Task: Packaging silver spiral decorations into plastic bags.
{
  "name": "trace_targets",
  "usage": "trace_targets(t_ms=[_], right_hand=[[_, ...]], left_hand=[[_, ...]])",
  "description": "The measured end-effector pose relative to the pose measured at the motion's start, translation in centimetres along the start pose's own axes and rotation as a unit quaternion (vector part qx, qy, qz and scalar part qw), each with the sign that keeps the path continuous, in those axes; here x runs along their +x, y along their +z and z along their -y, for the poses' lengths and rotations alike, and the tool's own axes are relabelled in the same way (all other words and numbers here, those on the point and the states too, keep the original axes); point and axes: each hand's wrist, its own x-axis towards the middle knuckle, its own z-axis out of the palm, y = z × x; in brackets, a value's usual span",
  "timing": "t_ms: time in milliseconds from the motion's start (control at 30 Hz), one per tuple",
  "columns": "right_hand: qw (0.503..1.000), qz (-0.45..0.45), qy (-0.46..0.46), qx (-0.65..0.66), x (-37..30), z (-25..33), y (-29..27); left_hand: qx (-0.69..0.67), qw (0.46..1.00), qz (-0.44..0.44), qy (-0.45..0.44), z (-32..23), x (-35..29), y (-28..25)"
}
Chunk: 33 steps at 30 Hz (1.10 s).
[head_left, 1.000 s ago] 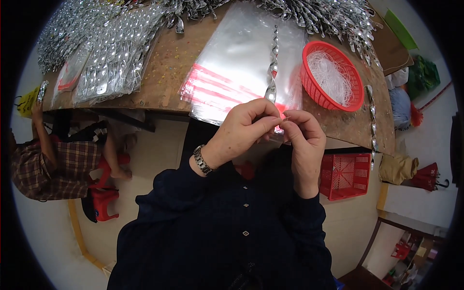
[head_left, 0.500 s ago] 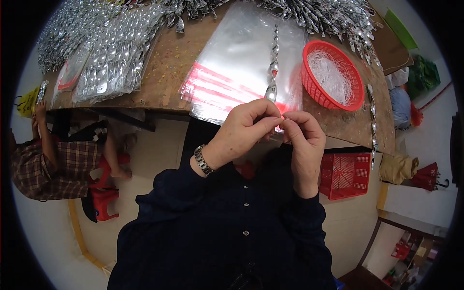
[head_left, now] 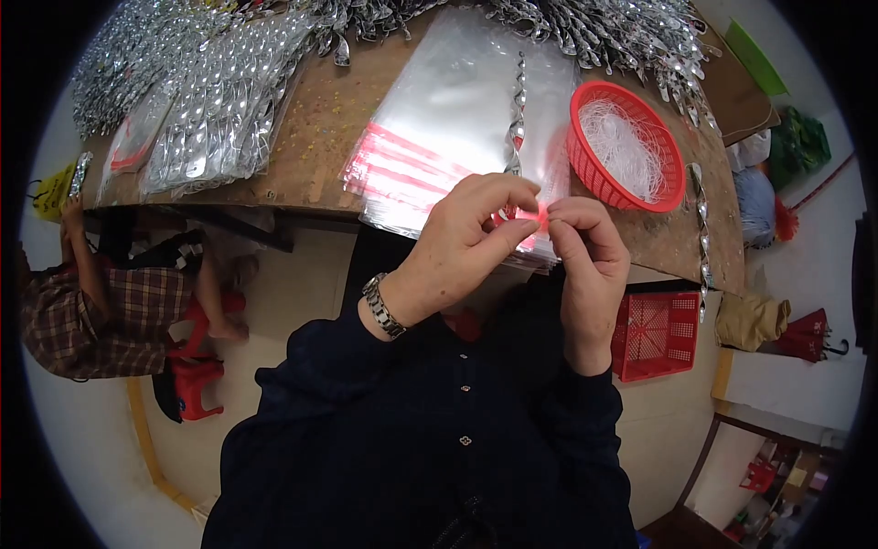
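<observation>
A twisted shiny silver strip [head_left: 519, 110] runs up from behind my left hand [head_left: 466, 233] over a stack of clear plastic bags [head_left: 448, 82] with red-striped edges. My left fingers are curled around its near end, which they mostly hide. My right hand [head_left: 587, 265] is just to the right, thumb and forefinger pinched together. Whatever lies in that pinch is too fine to make out. A red plastic basket [head_left: 679, 174] of fine clear strands [head_left: 626, 146] stands on the table beyond my right hand.
Silver twisted strips [head_left: 613, 41] are heaped along the table's far side, with bagged ones [head_left: 215, 110] at left. Another strip [head_left: 702, 238] hangs over the right edge. A red crate [head_left: 654, 334] stands below. At far left sits a person in a checked shirt [head_left: 69, 325].
My hands have drawn slightly apart, the right one moving a little rightward. The left thumb and forefinger have parted somewhat, and the strip's near end has shifted slightly.
</observation>
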Motion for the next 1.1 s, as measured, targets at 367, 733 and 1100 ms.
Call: trace_targets(t_ms=[367, 733, 1100], right_hand=[[1.000, 0.011, 0.012, -0.007, 1.5, 2.1, -0.3], [0.996, 0.035, 0.050, 0.073, 2.2, 1.5, -0.6], [0.993, 0.017, 0.069, 0.093, 1.9, 0.5, -0.8]], left_hand=[[-0.274, 0.959, 0.028, -0.066, -0.8, 1.9, -0.4], [-0.312, 0.941, 0.057, -0.118, -0.9, 2.5, -0.4], [-0.251, 0.962, 0.038, -0.106, 0.3, 2.3, 0.1]])
